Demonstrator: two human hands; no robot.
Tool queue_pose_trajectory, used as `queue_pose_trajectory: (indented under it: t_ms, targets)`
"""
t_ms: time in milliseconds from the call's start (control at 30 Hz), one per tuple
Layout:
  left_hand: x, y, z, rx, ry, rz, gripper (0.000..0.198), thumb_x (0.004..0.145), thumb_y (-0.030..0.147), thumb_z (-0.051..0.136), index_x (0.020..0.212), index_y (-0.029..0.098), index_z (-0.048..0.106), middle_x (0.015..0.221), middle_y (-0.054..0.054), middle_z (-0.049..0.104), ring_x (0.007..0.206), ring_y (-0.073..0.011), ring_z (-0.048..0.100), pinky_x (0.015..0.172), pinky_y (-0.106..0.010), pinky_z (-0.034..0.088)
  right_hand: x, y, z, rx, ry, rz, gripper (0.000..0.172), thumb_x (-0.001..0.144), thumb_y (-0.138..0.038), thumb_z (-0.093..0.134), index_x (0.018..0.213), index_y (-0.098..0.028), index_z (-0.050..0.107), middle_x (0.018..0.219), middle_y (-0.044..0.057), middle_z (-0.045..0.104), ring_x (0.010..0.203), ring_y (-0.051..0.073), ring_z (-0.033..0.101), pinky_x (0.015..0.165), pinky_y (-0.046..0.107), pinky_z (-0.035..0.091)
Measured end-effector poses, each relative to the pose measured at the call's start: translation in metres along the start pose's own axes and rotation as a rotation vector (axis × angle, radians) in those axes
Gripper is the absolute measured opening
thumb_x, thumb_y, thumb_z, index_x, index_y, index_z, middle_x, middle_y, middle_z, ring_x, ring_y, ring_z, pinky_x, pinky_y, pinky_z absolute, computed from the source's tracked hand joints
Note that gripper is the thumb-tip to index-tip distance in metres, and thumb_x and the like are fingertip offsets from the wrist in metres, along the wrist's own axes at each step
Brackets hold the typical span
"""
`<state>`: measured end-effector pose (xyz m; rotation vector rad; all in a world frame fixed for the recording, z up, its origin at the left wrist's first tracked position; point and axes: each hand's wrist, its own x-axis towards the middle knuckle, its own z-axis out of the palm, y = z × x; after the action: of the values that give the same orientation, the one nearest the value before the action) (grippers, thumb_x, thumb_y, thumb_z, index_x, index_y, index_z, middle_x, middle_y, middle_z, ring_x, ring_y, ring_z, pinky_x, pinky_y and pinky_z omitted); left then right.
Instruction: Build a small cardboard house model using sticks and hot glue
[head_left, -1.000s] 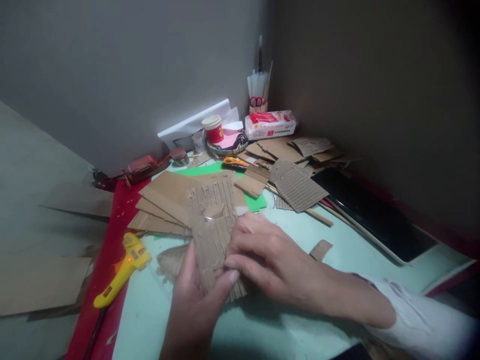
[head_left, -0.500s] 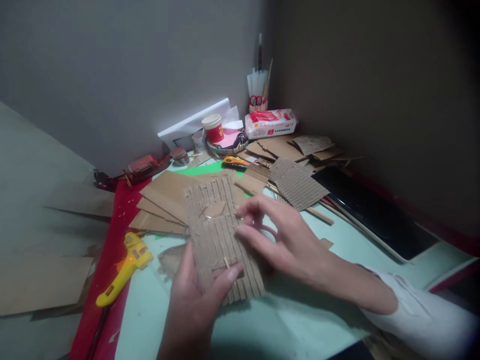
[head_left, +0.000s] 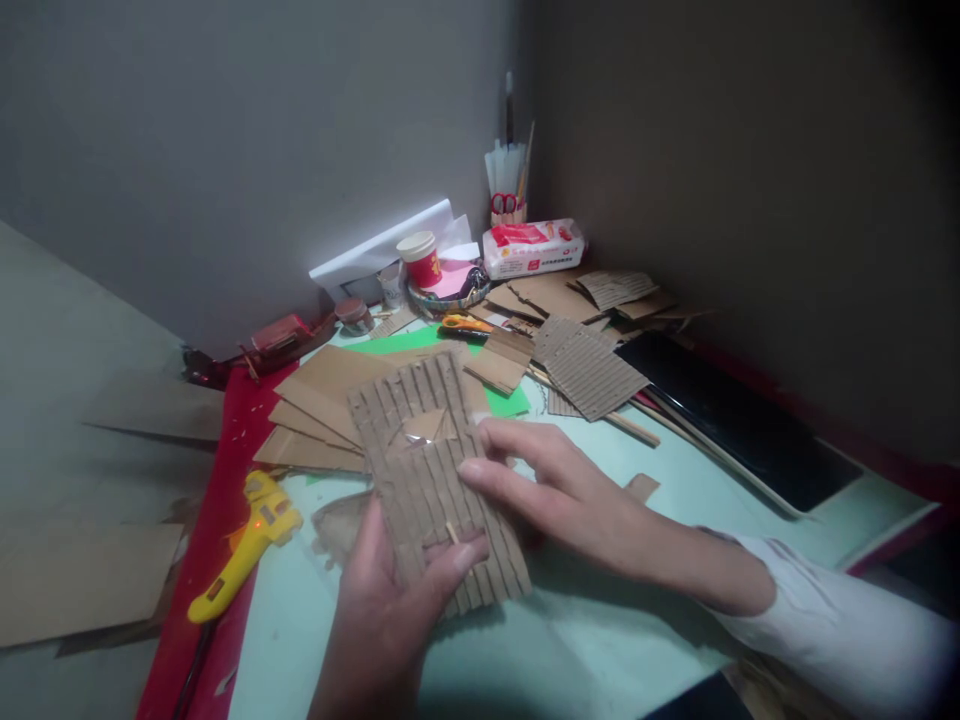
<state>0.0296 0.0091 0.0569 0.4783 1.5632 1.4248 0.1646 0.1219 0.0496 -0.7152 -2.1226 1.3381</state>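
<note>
A ribbed piece of corrugated cardboard [head_left: 431, 485] is held up over the table, tilted, with an upper cut-out and a lower one. A short thin wooden stick [head_left: 451, 533] sits at the lower opening. My left hand [head_left: 409, 590] grips the piece from below left, its thumb across the lower opening and the other fingers mostly hidden behind. At the right edge, my right hand [head_left: 562, 490] has its thumb on the ribbed face and its index finger by the edge; the remaining fingers are out of sight.
A yellow hot glue gun [head_left: 251, 545] with a lit orange light lies at left. Flat cardboard sheets [head_left: 315, 400], ribbed cardboard [head_left: 589, 365] and an orange-handled cutter [head_left: 465, 325] lie behind. A black tablet [head_left: 735, 420] is at right; a red paper cup [head_left: 421, 260] stands at the back.
My right hand has shifted lower along the cardboard's right edge, its thumb and index finger now closer against it. The cardboard has tilted slightly; my left hand keeps its grip.
</note>
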Motion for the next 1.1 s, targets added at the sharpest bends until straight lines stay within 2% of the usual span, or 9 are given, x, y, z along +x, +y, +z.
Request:
queue_pose_trajectory:
  t_ms: [300, 400, 433, 567, 667, 733, 800, 933, 1100]
  targets:
    - [0.001, -0.002, -0.002, 0.016, -0.008, -0.044, 0.102, 0.064, 0.026, 0.095, 0.152, 0.017, 0.045, 0.105, -0.009, 0.083, 0.095, -0.0256, 0.079, 0.077, -0.026, 0.063, -0.001, -0.003, 0.001, 0.027, 0.01, -0.003, 0.031, 0.107, -0.036, 0.05, 0.079, -0.021, 0.049, 0.084, -0.001, 0.056, 0.079, 0.015, 0.053, 0.075, 0.032, 0.041]
    - [0.0, -0.001, 0.0, 0.031, 0.005, -0.012, 0.097, 0.067, 0.024, 0.093, 0.151, 0.017, 0.046, 0.112, -0.009, 0.082, 0.102, -0.0249, 0.078, 0.081, -0.025, 0.062, -0.002, -0.002, 0.004, 0.089, 0.062, 0.006, 0.017, 0.103, -0.031, 0.057, 0.09, -0.021, 0.054, 0.085, -0.002, 0.056, 0.078, 0.015, 0.054, 0.073, 0.031, 0.043]
    - [0.0, 0.0, 0.001, 0.021, 0.007, -0.011, 0.096, 0.067, 0.023, 0.093, 0.151, 0.018, 0.046, 0.114, -0.009, 0.081, 0.103, -0.0247, 0.077, 0.081, -0.025, 0.062, -0.002, -0.001, 0.004, 0.096, 0.109, -0.012, 0.01, 0.101, -0.029, 0.06, 0.097, -0.021, 0.054, 0.087, -0.002, 0.056, 0.08, 0.015, 0.055, 0.073, 0.03, 0.044]
    - [0.001, 0.0, 0.002, 0.039, 0.007, 0.001, 0.092, 0.069, 0.025, 0.092, 0.149, 0.019, 0.048, 0.113, -0.007, 0.081, 0.103, -0.0227, 0.077, 0.083, -0.025, 0.061, -0.005, -0.001, 0.005, -0.041, 0.281, -0.265, 0.017, 0.098, -0.017, 0.064, 0.114, -0.016, 0.058, 0.102, 0.005, 0.059, 0.093, 0.017, 0.054, 0.08, 0.029, 0.047]
    - [0.003, -0.003, -0.003, 0.086, -0.012, 0.07, 0.077, 0.071, 0.028, 0.091, 0.139, 0.018, 0.056, 0.117, -0.006, 0.08, 0.111, -0.0223, 0.074, 0.09, -0.025, 0.058, -0.007, -0.004, 0.004, -0.2, 0.142, -0.444, 0.016, 0.102, -0.013, 0.056, 0.111, -0.009, 0.069, 0.097, 0.01, 0.061, 0.093, 0.02, 0.052, 0.082, 0.032, 0.045]
    - [0.005, -0.004, -0.007, 0.078, -0.024, 0.082, 0.072, 0.071, 0.028, 0.09, 0.135, 0.017, 0.059, 0.121, -0.007, 0.079, 0.116, -0.0242, 0.071, 0.094, -0.027, 0.056, -0.008, -0.005, 0.004, -0.298, 0.007, -0.494, 0.024, 0.103, -0.013, 0.052, 0.108, -0.008, 0.075, 0.096, 0.012, 0.062, 0.09, 0.021, 0.051, 0.08, 0.034, 0.044]
    - [0.006, -0.004, -0.008, 0.045, -0.033, 0.057, 0.076, 0.069, 0.027, 0.091, 0.136, 0.016, 0.058, 0.122, -0.009, 0.078, 0.117, -0.0276, 0.071, 0.095, -0.031, 0.057, -0.007, -0.004, 0.004, -0.363, -0.062, -0.521, 0.028, 0.102, -0.013, 0.051, 0.107, -0.01, 0.079, 0.097, 0.013, 0.062, 0.089, 0.023, 0.049, 0.079, 0.036, 0.041]
    - [0.006, -0.001, -0.005, -0.031, -0.067, 0.009, 0.087, 0.065, 0.025, 0.094, 0.141, 0.015, 0.054, 0.123, -0.011, 0.077, 0.12, -0.0326, 0.07, 0.1, -0.038, 0.056, -0.005, 0.001, 0.004, -0.376, -0.071, -0.56, 0.028, 0.1, -0.011, 0.053, 0.106, -0.012, 0.08, 0.096, 0.012, 0.063, 0.087, 0.023, 0.047, 0.079, 0.038, 0.038]
    - [0.005, -0.002, -0.004, -0.13, -0.139, -0.015, 0.091, 0.069, 0.021, 0.091, 0.149, 0.018, 0.047, 0.123, -0.01, 0.077, 0.125, -0.0347, 0.067, 0.106, -0.044, 0.055, -0.004, 0.002, 0.001, -0.323, -0.062, -0.54, 0.024, 0.102, -0.014, 0.055, 0.099, -0.008, 0.079, 0.095, 0.011, 0.062, 0.089, 0.021, 0.048, 0.082, 0.036, 0.039]
